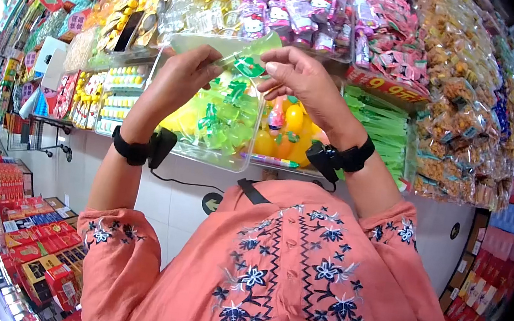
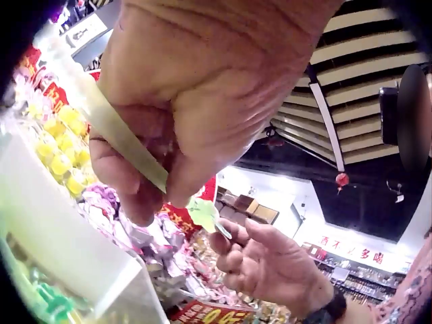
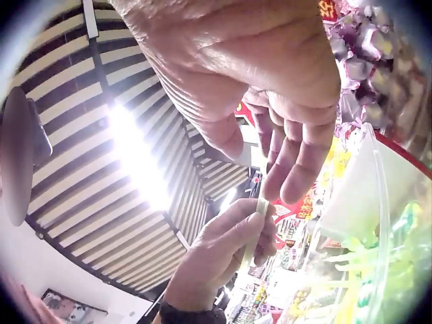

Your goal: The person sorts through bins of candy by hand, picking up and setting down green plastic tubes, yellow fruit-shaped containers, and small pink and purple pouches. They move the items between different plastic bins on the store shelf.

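A translucent pale green strip with a darker green figure on it [image 1: 249, 65] is held up between my hands, above the goods. My left hand [image 1: 185, 75] pinches its left part between thumb and fingers; the left wrist view shows the pale strip [image 2: 125, 131] running through that grip. At the other end my right hand [image 1: 308, 83] holds the strip with thumb and curled fingers. Below lies a clear plastic bin [image 1: 254, 128], filled with similar translucent green pieces [image 1: 210, 119] bearing green figures.
Right of the bin lie yellow-orange mango-like items [image 1: 297, 124] and long green packets [image 1: 379, 130]. Purple packages [image 1: 295, 5] fill a container behind, with pink packets [image 1: 400, 43] beside it. Bagged snacks [image 1: 461, 121] are piled at the right. A red price sign [image 1: 385, 83] fronts the pink packets.
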Tool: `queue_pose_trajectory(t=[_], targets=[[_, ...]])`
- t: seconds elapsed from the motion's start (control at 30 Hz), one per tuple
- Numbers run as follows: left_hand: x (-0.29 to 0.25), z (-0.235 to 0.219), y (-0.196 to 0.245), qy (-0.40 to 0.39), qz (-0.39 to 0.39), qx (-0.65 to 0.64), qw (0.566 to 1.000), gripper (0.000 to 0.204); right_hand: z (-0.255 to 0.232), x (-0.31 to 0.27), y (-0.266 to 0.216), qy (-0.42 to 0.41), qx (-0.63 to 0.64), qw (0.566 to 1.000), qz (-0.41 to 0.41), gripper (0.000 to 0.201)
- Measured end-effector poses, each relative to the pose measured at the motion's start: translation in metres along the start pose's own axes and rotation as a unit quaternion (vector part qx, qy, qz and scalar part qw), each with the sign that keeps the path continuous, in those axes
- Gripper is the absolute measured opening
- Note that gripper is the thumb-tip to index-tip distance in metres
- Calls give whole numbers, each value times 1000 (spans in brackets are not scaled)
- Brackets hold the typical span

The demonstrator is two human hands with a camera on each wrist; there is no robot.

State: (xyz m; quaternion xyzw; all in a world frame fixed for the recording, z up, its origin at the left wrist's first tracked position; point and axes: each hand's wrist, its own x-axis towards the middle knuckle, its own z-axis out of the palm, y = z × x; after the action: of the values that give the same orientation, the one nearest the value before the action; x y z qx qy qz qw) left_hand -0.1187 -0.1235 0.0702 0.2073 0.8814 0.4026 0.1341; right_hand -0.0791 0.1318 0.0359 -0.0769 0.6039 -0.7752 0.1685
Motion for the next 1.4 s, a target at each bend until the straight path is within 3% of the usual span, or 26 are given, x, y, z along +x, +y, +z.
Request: queue_pose_trajectory(t=[0.23,0.47,0.7,1.0,1.17,1.4], targets=[[-4,42,44,-43,-57,-155,985,25,-31,-25,5,77,62,994,-44,33],[10,100,77,-84,-38,-124,988,25,-72,-74,11,105,163,978,-75,30],[4,157,95,-171,-37,-84,981,29,-128,-153,34,170,138,974,-52,27],[27,241,121,-175,62,-94,978,24,-177,-248,19,282,141,945,-91,35],[21,294,127,-283,-45,-265,921,22,-186,-274,48,303,257,909,-128,25],[22,358,119,-265,-105,-453,845,20,-179,-263,57,308,137,941,5,26]])
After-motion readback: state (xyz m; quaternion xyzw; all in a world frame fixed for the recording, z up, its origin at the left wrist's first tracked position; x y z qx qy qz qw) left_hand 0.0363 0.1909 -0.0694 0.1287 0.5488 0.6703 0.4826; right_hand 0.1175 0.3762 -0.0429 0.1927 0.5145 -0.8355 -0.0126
